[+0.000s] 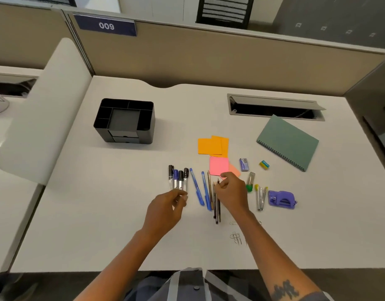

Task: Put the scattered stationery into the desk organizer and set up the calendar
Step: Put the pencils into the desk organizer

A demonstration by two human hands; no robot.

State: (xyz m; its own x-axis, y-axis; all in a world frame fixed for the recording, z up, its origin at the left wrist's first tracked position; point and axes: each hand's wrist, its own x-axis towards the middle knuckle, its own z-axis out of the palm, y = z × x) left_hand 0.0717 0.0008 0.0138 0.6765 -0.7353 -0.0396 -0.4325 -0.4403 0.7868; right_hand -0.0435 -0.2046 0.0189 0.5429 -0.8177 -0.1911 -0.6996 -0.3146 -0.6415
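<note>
A black desk organizer (124, 120) with several empty compartments stands at the left back of the desk. My left hand (165, 208) grips the lower ends of several capped markers (178, 177). Two blue pens (200, 187) lie just right of them. My right hand (231, 193) curls over a bundle of dark pencils (216, 207), fingers on their upper ends. Orange sticky notes (212, 146) and a pink pad (218, 166) lie behind my right hand. The green spiral-bound calendar (289, 142) lies flat at the right.
Right of my hand lie a purple hole punch (281, 199), a small stapler (261, 197), a glue tube with a green cap (250, 182), a staple box (243, 164) and an eraser (264, 164). Paper clips (236, 237) sit near the front. A cable slot (276, 107) opens at the back.
</note>
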